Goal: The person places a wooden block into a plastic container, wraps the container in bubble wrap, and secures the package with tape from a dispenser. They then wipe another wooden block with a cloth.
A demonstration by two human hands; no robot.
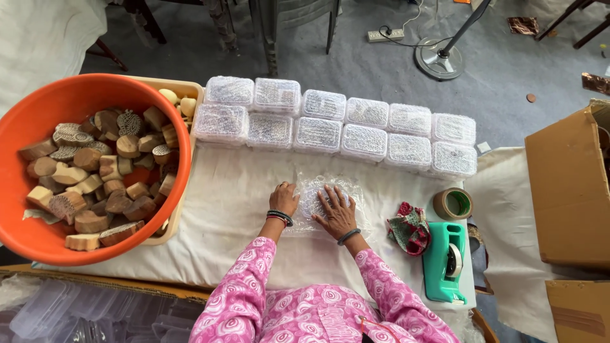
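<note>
**Wrapping station: one bubble-wrap piece under both hands, thirteen wrapped boxes set out**

Left of the fingers, a large orange tub (38, 235) is seen filled with carved wooden blocks (101, 178), unwrapped; to the far right, an open cardboard box (569, 190) is placed. Beyond the fingertips, two rows of bubble-wrapped boxes (337, 124) are lined up on the white cloth (229, 216), judged as finished. The sheet of bubble wrap (314, 203) is pressed flat on the cloth: the right hand (337, 213) is spread on top, fingers extended, nothing gripped; the left hand (284, 198) is curled at its left edge, and a grip cannot be told. Right of the fingers, a folded patterned cloth (410, 227), a green tape dispenser (445, 262) and a tape roll (453, 204) are kept clear.
</note>
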